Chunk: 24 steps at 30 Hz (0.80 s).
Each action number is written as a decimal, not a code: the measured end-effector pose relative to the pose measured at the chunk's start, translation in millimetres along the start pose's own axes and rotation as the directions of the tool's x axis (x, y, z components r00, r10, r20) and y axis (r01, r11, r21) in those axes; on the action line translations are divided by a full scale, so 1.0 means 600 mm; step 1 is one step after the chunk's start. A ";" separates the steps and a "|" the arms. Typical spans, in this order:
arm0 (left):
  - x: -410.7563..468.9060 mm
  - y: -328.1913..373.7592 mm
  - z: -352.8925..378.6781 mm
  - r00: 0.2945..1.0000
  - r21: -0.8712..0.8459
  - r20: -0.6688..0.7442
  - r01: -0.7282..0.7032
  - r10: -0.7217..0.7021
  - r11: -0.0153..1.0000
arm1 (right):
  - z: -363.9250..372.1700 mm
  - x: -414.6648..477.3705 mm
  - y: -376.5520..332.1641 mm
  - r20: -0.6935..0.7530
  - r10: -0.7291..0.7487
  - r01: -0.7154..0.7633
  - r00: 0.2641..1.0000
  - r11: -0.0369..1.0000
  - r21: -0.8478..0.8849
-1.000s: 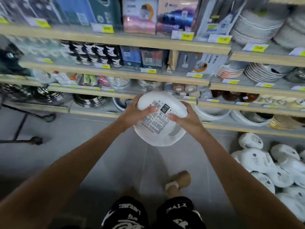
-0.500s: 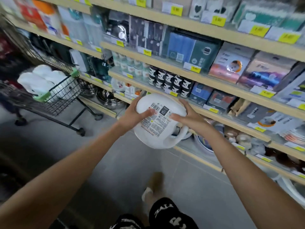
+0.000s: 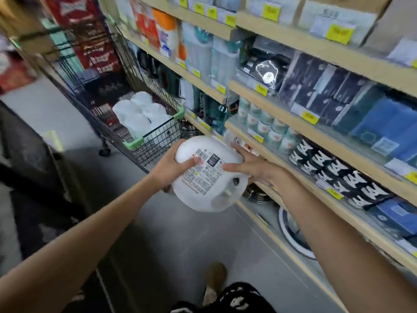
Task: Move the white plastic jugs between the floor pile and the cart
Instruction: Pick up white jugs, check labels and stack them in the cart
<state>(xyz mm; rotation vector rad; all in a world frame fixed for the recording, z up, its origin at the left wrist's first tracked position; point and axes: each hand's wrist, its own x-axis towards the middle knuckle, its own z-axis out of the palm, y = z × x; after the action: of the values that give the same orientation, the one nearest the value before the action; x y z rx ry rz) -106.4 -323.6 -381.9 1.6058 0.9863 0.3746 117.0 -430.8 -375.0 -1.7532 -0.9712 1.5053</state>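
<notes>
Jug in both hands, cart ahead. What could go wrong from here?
1. The left hand and right hand grip the white plastic jug by its smooth sides, not its handle, so it may slip.
2. The stacked jugs already reach about the rim of the wire cart, so another could roll off.
3. The right hand is close to the shelves and might knock stock.

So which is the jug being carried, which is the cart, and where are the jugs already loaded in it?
carried jug (image 3: 203,177), head view, on its printed label.
cart (image 3: 133,143), head view, on the green corner of its rim.
jugs in the cart (image 3: 137,118), head view, on one jug's white body.
</notes>
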 end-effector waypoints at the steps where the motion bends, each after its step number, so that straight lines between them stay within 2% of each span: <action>1: 0.020 -0.004 -0.027 0.999 -0.002 -0.035 0.012 -0.012 1.000 | 0.001 0.036 -0.022 0.040 -0.008 0.009 0.999 1.000 -0.021; 5: 0.073 -0.017 -0.116 0.980 -0.025 -0.200 0.014 -0.019 1.000 | 0.023 0.163 -0.107 0.138 -0.091 0.102 0.986 0.992 -0.080; 12: 0.179 -0.051 -0.275 0.952 -0.111 -0.293 0.060 -0.090 0.992 | 0.098 0.356 -0.194 0.093 -0.193 0.200 0.977 0.977 -0.069; 17: 0.313 -0.109 -0.406 0.948 -0.075 -0.282 0.133 -0.149 0.988 | 0.145 0.502 -0.246 0.053 -0.188 0.192 0.981 0.978 -0.077; 20: 0.413 -0.143 -0.489 0.963 -0.058 -0.201 0.174 -0.182 0.983 | 0.178 0.588 -0.288 0.002 -0.186 0.186 0.983 0.980 -0.068; 24: 0.503 -0.150 -0.563 0.986 -0.090 -0.072 0.146 -0.153 0.985 | 0.214 0.688 -0.334 -0.085 -0.179 0.149 0.980 0.948 -0.280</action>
<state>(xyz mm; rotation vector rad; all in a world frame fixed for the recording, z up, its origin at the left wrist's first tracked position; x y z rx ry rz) -199.0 124.1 -445.2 1.4399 1.1290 0.3730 -4.4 24.6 -445.5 -1.8688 -1.2832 1.2027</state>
